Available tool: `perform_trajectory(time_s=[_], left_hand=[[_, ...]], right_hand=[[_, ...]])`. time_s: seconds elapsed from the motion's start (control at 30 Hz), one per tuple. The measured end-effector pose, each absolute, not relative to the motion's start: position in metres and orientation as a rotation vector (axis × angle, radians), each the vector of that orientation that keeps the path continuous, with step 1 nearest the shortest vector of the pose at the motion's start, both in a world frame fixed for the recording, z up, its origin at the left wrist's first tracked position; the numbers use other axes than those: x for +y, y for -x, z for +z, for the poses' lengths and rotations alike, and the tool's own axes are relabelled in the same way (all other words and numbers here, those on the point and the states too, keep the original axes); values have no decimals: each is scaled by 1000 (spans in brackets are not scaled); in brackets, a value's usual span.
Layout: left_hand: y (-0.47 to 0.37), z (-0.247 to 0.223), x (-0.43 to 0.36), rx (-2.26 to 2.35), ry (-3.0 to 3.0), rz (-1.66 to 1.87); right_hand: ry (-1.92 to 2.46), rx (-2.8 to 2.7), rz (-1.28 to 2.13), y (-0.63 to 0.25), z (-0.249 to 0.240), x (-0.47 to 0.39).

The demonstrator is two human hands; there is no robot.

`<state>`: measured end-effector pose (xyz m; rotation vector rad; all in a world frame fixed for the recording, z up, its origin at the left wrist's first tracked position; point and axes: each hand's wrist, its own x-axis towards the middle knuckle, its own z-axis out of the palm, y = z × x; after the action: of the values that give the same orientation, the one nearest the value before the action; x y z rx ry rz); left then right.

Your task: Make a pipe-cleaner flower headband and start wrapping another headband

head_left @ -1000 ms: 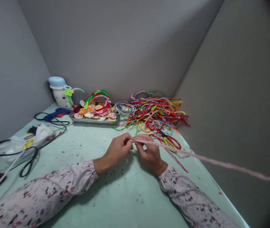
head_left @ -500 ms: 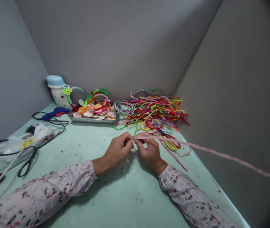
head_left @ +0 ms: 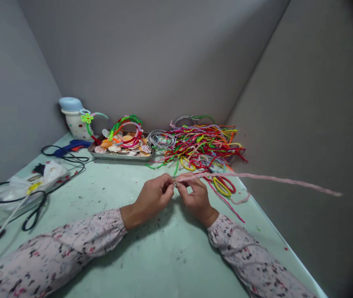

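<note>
A long pink pipe cleaner runs from my fingertips out to the right, its free end in the air past the table edge. My right hand pinches it near its inner end between thumb and forefinger. Fingertip to fingertip with it, my left hand is closed in a pinch too. Whatever small piece sits between the left fingers is mostly hidden. Both hands are above the middle of the pale green table.
Behind are a metal tray of shells with fuzzy hoops, grey wire hoops and a heap of coloured pipe cleaners. Leftward are a white cup, a blue glue gun, black cable and a plastic bag.
The pink pipe cleaner's free end has swung upward and slightly left, so the strand lies flatter. Both hands stay nearly in place, still pinching.
</note>
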<state>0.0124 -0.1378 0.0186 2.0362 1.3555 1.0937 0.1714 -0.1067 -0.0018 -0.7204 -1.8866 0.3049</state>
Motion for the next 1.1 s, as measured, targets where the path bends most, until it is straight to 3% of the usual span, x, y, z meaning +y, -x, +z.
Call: perform_trajectory(time_s=[0.67, 1.1], left_hand=[[-4, 10, -134, 1456, -2423, 1022], [0, 7, -133, 1469, -2528, 947]], right_hand=[[813, -1846, 581, -170, 3, -106], [947, -1707, 1118, -167, 19, -104]])
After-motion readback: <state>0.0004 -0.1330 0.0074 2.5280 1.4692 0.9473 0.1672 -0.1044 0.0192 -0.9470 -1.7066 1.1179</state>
